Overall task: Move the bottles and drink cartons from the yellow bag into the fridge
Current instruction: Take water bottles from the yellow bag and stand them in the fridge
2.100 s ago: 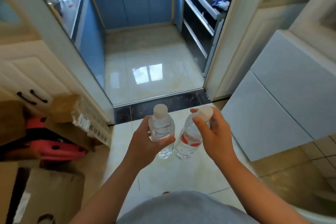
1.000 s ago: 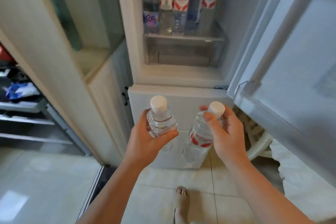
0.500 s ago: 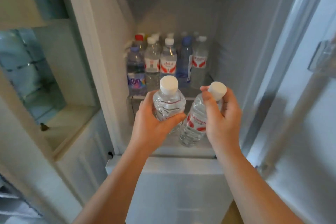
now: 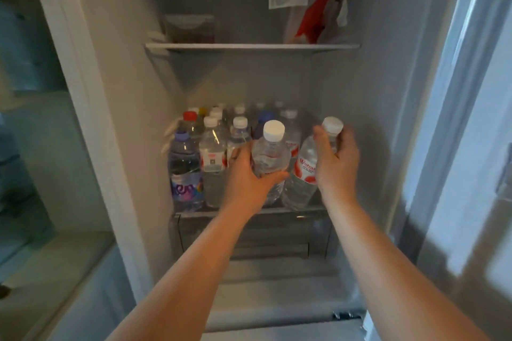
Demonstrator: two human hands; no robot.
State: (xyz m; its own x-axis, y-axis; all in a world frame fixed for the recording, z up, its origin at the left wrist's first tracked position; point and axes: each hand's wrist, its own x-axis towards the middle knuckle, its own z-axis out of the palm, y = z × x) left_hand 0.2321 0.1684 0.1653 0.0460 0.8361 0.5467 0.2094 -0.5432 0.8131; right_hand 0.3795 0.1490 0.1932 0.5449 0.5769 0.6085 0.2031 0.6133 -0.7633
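Note:
Both arms reach into the open fridge [image 4: 360, 119]. My left hand [image 4: 246, 174] grips a clear water bottle [image 4: 271, 155] with a white cap around its body, held upright over the front of the lower shelf [image 4: 194, 212]. My right hand [image 4: 336, 163] holds a second water bottle [image 4: 303, 177], red-labelled, by its neck and cap, tilted, its base at the shelf's front right. Several bottles stand on that shelf to the left and behind, including a purple-labelled bottle [image 4: 185, 174]. The yellow bag is out of sight.
An upper shelf [image 4: 249, 47] carries a dark box [image 4: 189, 28] and a red and white bag [image 4: 315, 8]. A drawer [image 4: 249, 238] sits below the bottle shelf. The fridge door [image 4: 471, 147] stands open on the right. A glass-fronted cabinet [image 4: 41, 119] is to the left.
I turned from the kitchen doorway to the fridge. Both hands carried their bottles up and forward, from in front of the fridge onto the front of the lower shelf.

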